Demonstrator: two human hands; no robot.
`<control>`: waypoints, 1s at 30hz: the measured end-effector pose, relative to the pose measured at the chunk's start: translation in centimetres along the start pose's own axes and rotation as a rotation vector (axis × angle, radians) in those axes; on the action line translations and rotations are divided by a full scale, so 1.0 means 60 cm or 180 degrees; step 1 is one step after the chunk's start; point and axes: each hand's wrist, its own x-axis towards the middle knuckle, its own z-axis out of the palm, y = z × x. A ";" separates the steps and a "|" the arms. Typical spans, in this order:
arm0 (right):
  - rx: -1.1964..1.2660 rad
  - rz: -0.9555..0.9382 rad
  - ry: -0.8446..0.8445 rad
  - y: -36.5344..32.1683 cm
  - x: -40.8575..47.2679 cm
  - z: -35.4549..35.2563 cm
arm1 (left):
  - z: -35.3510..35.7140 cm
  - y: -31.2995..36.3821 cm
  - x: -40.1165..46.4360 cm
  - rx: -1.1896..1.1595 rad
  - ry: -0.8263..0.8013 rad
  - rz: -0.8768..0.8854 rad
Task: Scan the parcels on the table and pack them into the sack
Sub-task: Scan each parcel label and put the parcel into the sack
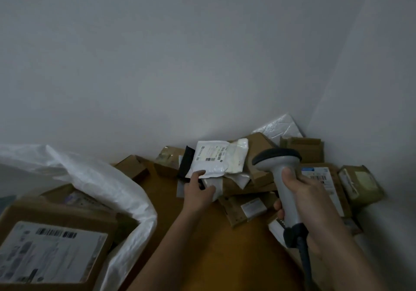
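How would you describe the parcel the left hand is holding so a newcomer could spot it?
Start at the parcel pile in the table's far right corner. At its left edge the left hand pinches a white plastic mailer, label up; it alone is raised above the brown boxes.

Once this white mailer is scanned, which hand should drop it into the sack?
Left. The left hand already grips the white mailer and is nearer the sack; the right hand is occupied holding the scanner.
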 end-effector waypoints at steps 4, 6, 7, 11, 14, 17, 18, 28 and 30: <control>-0.0009 0.0187 0.0083 0.025 0.044 0.000 | 0.034 -0.027 0.051 -0.0454 -0.1038 -0.0332; -0.0082 0.0286 0.0149 0.036 0.061 0.000 | 0.050 -0.035 0.076 -0.0651 -0.1374 -0.0440; -0.0093 0.0335 0.0188 0.041 0.068 0.000 | 0.058 -0.039 0.089 -0.0845 -0.1488 -0.0539; -0.0180 0.0479 0.0196 0.049 0.079 0.007 | 0.075 -0.044 0.115 -0.1882 -0.1716 -0.0844; -0.0271 0.0495 0.0188 0.056 0.078 0.014 | 0.064 -0.037 0.113 -0.2617 -0.1728 -0.0940; -0.0279 0.0449 0.0112 0.050 0.061 0.027 | 0.047 -0.038 0.087 -0.2802 -0.1527 -0.0926; -0.0258 0.0425 0.0094 0.048 0.057 0.031 | 0.044 -0.044 0.078 -0.2798 -0.1431 -0.0940; -0.0316 0.0231 -0.0140 0.061 -0.033 0.028 | 0.024 -0.183 -0.043 -0.1289 -0.0380 -0.1527; -0.0315 0.0266 -0.0146 0.071 -0.056 0.018 | 0.024 -0.205 -0.079 -0.1102 -0.0382 -0.1566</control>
